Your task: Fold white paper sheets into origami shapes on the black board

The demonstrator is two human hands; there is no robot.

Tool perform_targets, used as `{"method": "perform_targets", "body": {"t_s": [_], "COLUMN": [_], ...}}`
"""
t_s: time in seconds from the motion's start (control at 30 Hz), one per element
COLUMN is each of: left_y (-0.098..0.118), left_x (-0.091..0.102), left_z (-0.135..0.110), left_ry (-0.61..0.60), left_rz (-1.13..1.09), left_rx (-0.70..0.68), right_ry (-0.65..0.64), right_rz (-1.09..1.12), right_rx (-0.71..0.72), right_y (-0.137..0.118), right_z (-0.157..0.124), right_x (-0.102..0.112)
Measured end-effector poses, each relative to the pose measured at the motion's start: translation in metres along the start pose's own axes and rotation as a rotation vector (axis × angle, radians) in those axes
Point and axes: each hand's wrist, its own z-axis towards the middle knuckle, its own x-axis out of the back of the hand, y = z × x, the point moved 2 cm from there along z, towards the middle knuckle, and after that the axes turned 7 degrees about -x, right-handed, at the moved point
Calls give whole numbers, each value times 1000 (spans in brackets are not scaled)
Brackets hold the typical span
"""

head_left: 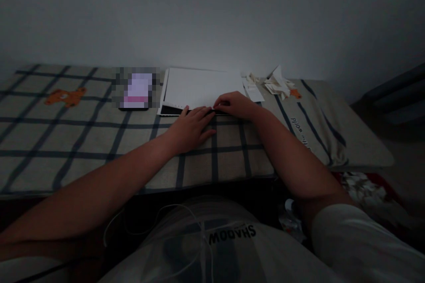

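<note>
A white sheet of paper (pixel 202 86) with a row of small holes along its near edge lies over a dark, flat thing with white edges, perhaps a notebook. Its near left corner stands slightly raised above the black layer (pixel 170 110). My left hand (pixel 191 128) lies at the near edge, palm down with fingers spread, fingertips on the black strip. Beside those fingertips, my right hand (pixel 234 104) has its thumb and forefinger pinched together at the sheet's near edge. What sits between them is too small and dark to make out.
Left of the paper lies a phone (pixel 137 90) with a lit, blurred screen. Crumpled paper scraps (pixel 279 84) and a small white sheet (pixel 254 93) are on the right. A checked cloth (pixel 99 137) covers the table against the wall. A red bin (pixel 381 190) holds waste paper.
</note>
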Motion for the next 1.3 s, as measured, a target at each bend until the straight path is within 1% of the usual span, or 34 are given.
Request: {"method": "perform_targets", "body": {"t_s": [0.13,0.33,0.5,0.77,0.93,1.13,1.3], "left_y": [-1,-4,-8,-16,-13,-15,-14], "left_x": [0,-3,-4,1,2,-2,-3], "left_z": [0,-2,-1,1,3,4,3], "left_ry": [-6,50,56,120,96,121,124], "left_rz": [-24,-28,-71,-112,-45,-12,14], "left_rx": [3,8,4,115,102,70,52], "right_ry": [-1,29,30,44,58,50,70], "right_rz": [6,-5,-30,-66,-91,-91,-62], "right_rx": [-9,-30,-27,37,101,111,128], "right_y": [1,5,6,2,0,4,8], "right_z": [0,0,1,0,1,2,4], "right_x": [0,3,3,2,-1,-2,-3]}}
